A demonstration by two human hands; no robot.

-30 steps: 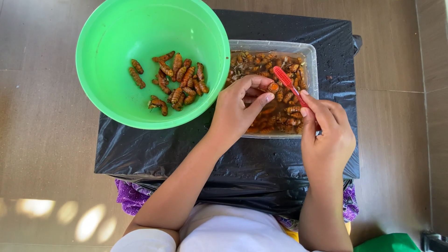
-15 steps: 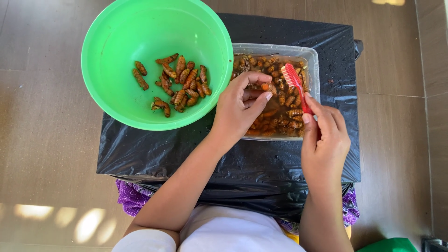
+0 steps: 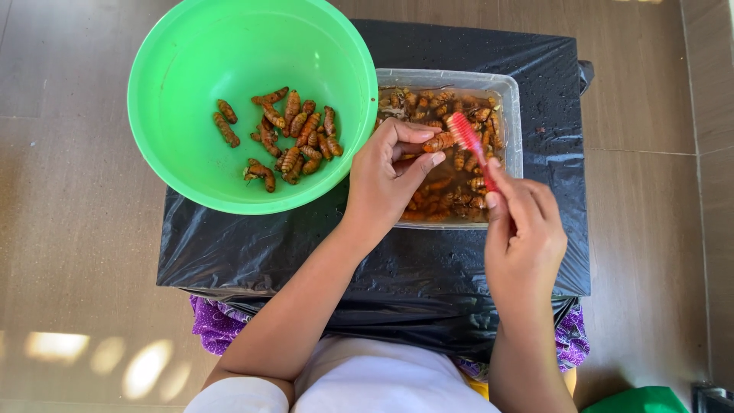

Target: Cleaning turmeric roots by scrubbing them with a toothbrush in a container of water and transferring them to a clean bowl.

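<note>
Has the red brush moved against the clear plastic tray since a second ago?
Yes. The red brush head has shifted from the clear plastic tray's right rim toward its middle, closer to the left hand.

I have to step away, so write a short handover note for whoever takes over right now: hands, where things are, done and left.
Left hand: pinches one brown grub over the clear tub.
Right hand: holds a red brush, bristles against that grub.
Green bowl: on the black-covered table, left of the tub, touching it.
Done: a small pile of grubs lies in the bowl.
Left: many grubs in brown liquid in the tub.
</note>
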